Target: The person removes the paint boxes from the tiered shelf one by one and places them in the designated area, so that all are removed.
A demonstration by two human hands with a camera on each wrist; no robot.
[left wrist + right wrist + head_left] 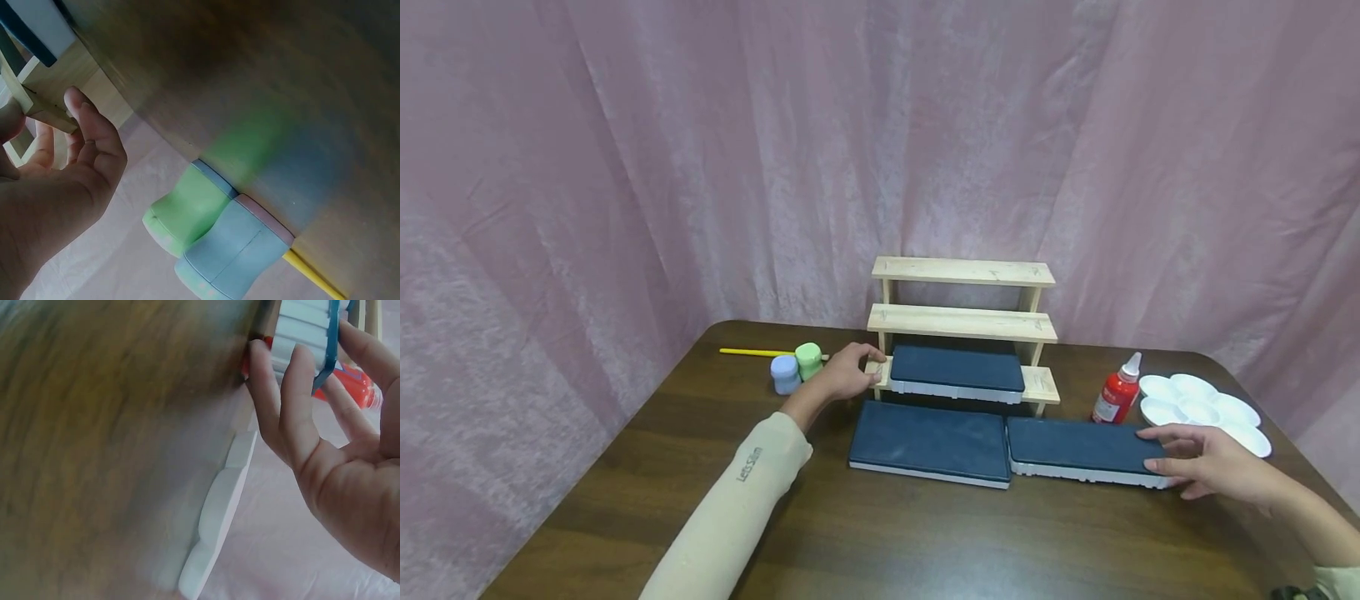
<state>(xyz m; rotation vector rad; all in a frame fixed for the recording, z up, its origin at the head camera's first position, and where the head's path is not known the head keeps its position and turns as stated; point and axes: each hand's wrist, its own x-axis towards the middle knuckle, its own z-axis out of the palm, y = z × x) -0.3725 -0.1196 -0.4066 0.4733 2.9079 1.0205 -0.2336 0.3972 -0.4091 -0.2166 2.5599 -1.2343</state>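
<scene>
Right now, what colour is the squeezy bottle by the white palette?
Red, with a white cap: the bottle, clearest in the head view.

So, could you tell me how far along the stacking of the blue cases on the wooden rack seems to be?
One blue case already lies on the bottom step of the wooden rack. In hand: the right hand grips the end of the right-hand case on the table, while the left hand holds the rack's left end. Left: that case and the middle case; the two upper steps are bare.
</scene>
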